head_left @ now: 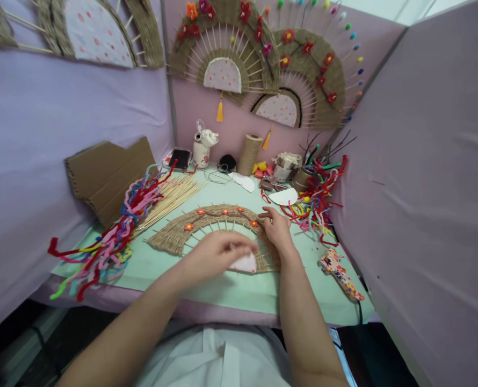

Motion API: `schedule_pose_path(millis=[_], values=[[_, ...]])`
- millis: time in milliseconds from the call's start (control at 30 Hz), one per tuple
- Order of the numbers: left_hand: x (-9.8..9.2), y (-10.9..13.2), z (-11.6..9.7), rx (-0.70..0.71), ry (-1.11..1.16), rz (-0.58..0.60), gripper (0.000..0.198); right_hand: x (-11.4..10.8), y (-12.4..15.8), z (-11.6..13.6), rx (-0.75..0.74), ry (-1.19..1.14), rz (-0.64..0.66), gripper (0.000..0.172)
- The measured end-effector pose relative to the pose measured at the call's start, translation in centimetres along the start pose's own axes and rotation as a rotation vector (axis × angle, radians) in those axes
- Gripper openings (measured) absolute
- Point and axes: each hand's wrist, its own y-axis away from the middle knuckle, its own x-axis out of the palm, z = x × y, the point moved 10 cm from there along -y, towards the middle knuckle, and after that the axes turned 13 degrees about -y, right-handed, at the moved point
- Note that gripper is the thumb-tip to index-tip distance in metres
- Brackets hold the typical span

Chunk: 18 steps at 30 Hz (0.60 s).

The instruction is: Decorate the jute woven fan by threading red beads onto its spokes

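A half-round fan woven from brown twine over thin sticks (172, 235) lies on the table, with small red flowers (188, 227) and a dark twig along its band. A white spotted fabric half-circle (245, 263) sits at its inner centre, partly covered by my left hand (218, 250). That hand hovers over the fan, its fingers curved and slightly blurred, with a gap at the thumb. My right hand (277, 228) rests at the fan's upper right edge, fingers apart and fingertips by the flower nearest it. What lies under its palm is hidden.
Pipe cleaners (120, 231) and thin sticks (174, 196) lie left, beside folded cardboard (110, 174). A twine spool (249, 155), white cutouts (284, 196) and more pipe cleaners (321, 199) stand behind. A flower-patterned glue gun (341, 273) lies right. Finished fans (223, 45) hang on the back wall.
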Motion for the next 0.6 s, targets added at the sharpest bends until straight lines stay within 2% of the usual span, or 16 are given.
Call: schedule_pose_path(millis=[67,100,167,233,300,367,467,600], values=[[-2.2,-4.9,-2.0,0.176,-0.382,-0.168,0.021,-0.3,0.0,-0.1,-0.004,0.004,-0.005,0.042],[-2.3,-7.1,-2.2,0.216,-0.640,-0.189,0.025,-0.4,-0.1,-0.2,-0.005,0.007,-0.006,0.042],[-2.0,-10.5,-1.1,0.226,-1.087,-0.186,0.032,-0.7,0.0,-0.4,-0.002,0.011,-0.003,0.041],[-1.0,-12.4,0.9,0.239,-1.346,-0.115,0.034,-1.1,0.2,-0.9,0.013,0.011,-0.007,0.041],[-0.6,-13.0,2.7,0.232,-1.443,-0.079,0.031,-1.4,0.6,-1.4,0.027,0.005,-0.014,0.041],[-0.7,-12.9,3.5,0.236,-1.470,-0.091,0.028,-1.7,1.1,-1.8,0.031,-0.001,-0.026,0.040],[-1.0,-12.7,3.7,0.271,-1.482,-0.105,0.027,-1.6,1.7,-2.0,0.025,-0.001,-0.040,0.041],[-0.7,-12.9,4.1,0.289,-1.507,-0.060,0.026,-1.4,1.9,-1.6,-0.004,0.000,-0.047,0.041]])
